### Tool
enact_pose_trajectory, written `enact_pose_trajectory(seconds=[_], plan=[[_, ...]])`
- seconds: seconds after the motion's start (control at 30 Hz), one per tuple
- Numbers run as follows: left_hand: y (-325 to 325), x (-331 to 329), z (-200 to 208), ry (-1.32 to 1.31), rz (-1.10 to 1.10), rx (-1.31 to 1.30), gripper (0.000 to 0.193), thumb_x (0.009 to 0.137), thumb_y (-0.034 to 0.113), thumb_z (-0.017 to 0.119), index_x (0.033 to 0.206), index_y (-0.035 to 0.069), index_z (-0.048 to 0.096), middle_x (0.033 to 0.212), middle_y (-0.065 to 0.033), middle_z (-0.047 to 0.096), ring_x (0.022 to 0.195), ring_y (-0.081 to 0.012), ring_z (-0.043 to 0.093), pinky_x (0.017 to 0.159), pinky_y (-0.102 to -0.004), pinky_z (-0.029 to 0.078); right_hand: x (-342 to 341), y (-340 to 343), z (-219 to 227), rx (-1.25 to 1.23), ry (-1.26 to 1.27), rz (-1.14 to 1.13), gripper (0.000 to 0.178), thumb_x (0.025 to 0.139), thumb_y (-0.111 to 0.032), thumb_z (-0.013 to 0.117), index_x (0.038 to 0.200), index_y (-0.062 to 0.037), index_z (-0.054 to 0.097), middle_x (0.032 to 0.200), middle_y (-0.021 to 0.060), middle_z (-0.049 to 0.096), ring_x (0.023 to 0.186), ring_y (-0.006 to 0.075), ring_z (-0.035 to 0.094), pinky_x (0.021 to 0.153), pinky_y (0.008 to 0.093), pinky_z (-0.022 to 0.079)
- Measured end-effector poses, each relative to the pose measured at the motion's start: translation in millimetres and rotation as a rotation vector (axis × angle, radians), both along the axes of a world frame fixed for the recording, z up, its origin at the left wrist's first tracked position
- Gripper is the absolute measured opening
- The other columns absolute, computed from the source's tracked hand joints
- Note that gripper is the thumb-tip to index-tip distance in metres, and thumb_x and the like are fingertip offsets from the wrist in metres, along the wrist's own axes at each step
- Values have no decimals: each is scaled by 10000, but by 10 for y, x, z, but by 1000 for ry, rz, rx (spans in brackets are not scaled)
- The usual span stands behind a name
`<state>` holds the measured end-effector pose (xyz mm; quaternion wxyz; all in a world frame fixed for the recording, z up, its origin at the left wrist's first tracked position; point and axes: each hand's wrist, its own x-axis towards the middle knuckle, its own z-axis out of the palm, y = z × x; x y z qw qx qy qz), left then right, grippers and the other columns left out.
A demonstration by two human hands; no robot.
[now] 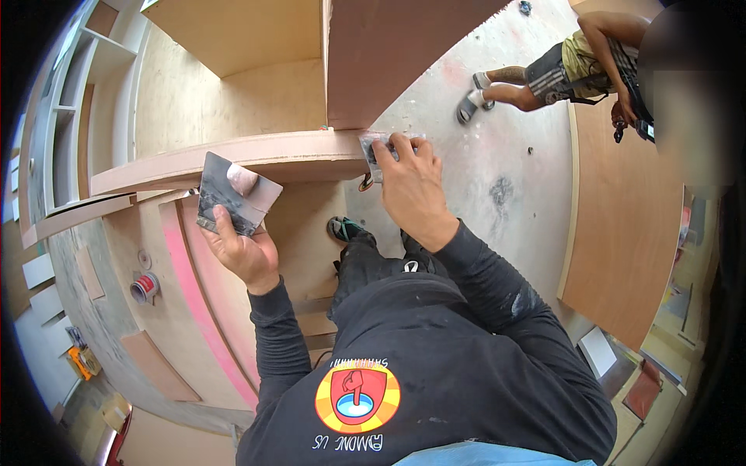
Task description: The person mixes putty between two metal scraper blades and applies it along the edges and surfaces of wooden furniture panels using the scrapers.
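Observation:
In my left hand is a square, smeared metal putty plate, pinched between thumb and fingers. A dab of pale pink putty sits on its upper part. My right hand grips a flat scraper, its fingers spread over the blade. That scraper lies against the right end of a long pinkish board edge on a wooden cabinet. Where exactly its blade meets the board is hidden by my fingers.
An upright pinkish panel rises beyond the board edge. At the far right stands another person. A large plywood sheet is on the right. On the left are an open can and a yellow tool.

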<state>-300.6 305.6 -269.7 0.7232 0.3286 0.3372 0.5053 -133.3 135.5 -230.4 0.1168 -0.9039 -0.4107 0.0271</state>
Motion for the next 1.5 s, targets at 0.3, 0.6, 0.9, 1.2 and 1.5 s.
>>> enact_pose_trajectory(seconds=[0.3, 0.6, 0.9, 1.2, 1.5], plan=[[139, 65, 22, -38, -43, -20, 253, 994, 139, 516, 1227, 43, 537, 1179, -100, 632, 1062, -215, 635, 862, -362, 573, 51, 156, -77, -8, -14, 0, 436, 782, -36, 571, 1215, -82, 582, 1207, 109, 543, 1109, 350, 489, 861, 489, 422], [72, 99, -44, -51, -38, -57, 252, 991, 138, 516, 1222, 40, 536, 1183, -96, 626, 1074, -216, 625, 911, -363, 541, -152, 7, -65, -106, 4, 36, 447, 777, -42, 577, 1222, -82, 580, 1209, 113, 539, 1102, 357, 494, 826, 482, 445], [542, 689, -194, -11, -5, -97, 282, 984, 151, 527, 1244, 44, 537, 1221, -94, 611, 1100, -213, 611, 909, -353, 536, 508, 379, 129, -90, 38, 138, 578, 691, 32, 621, 1255, -82, 561, 1240, 111, 510, 1132, 376, 465, 893, 494, 423], [1209, 1419, -305, -35, -28, -99, 285, 989, 151, 515, 1254, 48, 530, 1221, -88, 611, 1099, -205, 612, 904, -348, 538, 1337, 1181, -175, 25, 57, 33, 582, 702, 25, 612, 1271, -81, 550, 1224, 112, 506, 1130, 373, 460, 901, 506, 412], [2078, 2629, -615, -143, -110, -137, 280, 1011, 159, 496, 1273, 65, 526, 1248, -81, 613, 1131, -206, 607, 935, -356, 528, 2518, 2063, -292, 1, 49, -3, 561, 717, -16, 662, 1265, -80, 558, 1224, 102, 503, 1130, 356, 456, 906, 496, 405]])
